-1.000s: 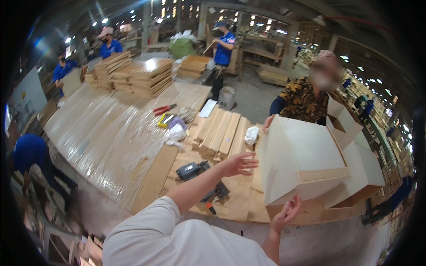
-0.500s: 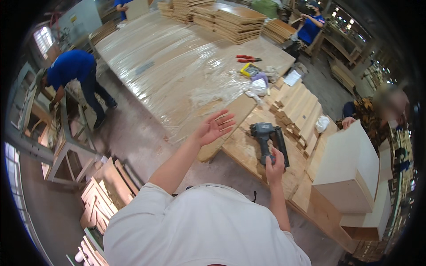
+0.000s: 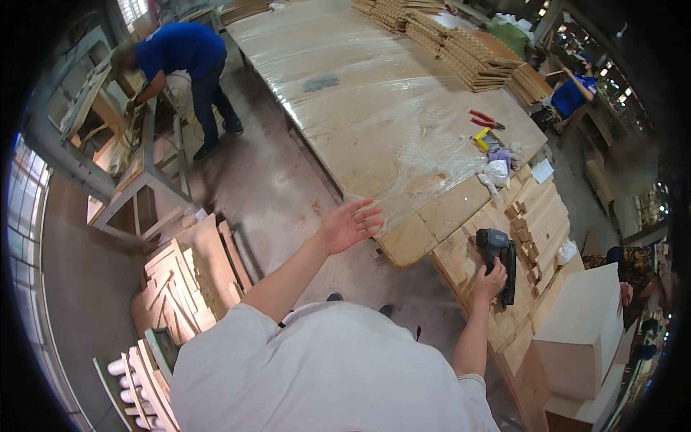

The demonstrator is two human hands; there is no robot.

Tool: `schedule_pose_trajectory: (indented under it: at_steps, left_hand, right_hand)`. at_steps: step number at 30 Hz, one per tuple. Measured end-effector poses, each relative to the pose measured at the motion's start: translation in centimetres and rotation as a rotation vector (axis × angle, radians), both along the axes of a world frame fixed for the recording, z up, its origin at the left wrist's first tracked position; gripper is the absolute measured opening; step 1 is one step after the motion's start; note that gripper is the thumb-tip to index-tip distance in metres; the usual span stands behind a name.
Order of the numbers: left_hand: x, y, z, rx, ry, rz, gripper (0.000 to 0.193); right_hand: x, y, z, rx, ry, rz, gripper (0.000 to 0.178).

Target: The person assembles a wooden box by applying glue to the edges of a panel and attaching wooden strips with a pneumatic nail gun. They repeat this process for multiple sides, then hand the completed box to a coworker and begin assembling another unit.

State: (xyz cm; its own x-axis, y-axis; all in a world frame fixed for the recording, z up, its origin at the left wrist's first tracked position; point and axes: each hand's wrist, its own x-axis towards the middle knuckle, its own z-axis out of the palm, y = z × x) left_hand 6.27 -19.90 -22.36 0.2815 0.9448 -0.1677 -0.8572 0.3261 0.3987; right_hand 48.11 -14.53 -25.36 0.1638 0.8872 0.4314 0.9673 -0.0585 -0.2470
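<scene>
My left hand (image 3: 350, 227) is held up with its fingers spread and nothing in it, over the floor beside the rounded corner of the big table. In my right hand (image 3: 490, 282) is the handle of a dark pneumatic nail gun (image 3: 497, 248), which is at the wooden workbench (image 3: 461, 263). Pale wooden strips with notched ends (image 3: 551, 223) lie just beyond the nail gun. A white box-shaped panel piece (image 3: 576, 317) stands on the bench to the right of my right hand.
A plastic-covered table (image 3: 360, 93) carries stacked wooden panels (image 3: 468, 54) and red-handled pliers (image 3: 486, 119). One person in blue (image 3: 183, 54) bends over a frame at the left; others are at the right. Wooden pieces (image 3: 180, 281) stand at lower left.
The view has swung left, so the table and bench appear farther right. My right hand still holds the nail gun, and my left hand remains open.
</scene>
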Motion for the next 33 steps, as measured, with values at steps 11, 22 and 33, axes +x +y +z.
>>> schedule_pose_trajectory:
  at_steps: [11,22,33]
  left_hand:
    - [9.1,0.7,-10.1,-0.261,0.95,0.345,0.054]
    - [11.5,1.5,-8.9,-0.197,1.567,0.47,0.053]
    - [11.2,2.3,-9.0,-0.098,1.7,0.738,0.054]
  right_hand:
    - [-0.4,-0.2,0.1,0.036,-0.037,-0.032,0.038]
    - [0.4,1.1,1.0,-0.159,-0.16,-0.124,0.041]
    - [-0.5,0.5,1.2,-0.113,-0.152,-0.131,0.043]
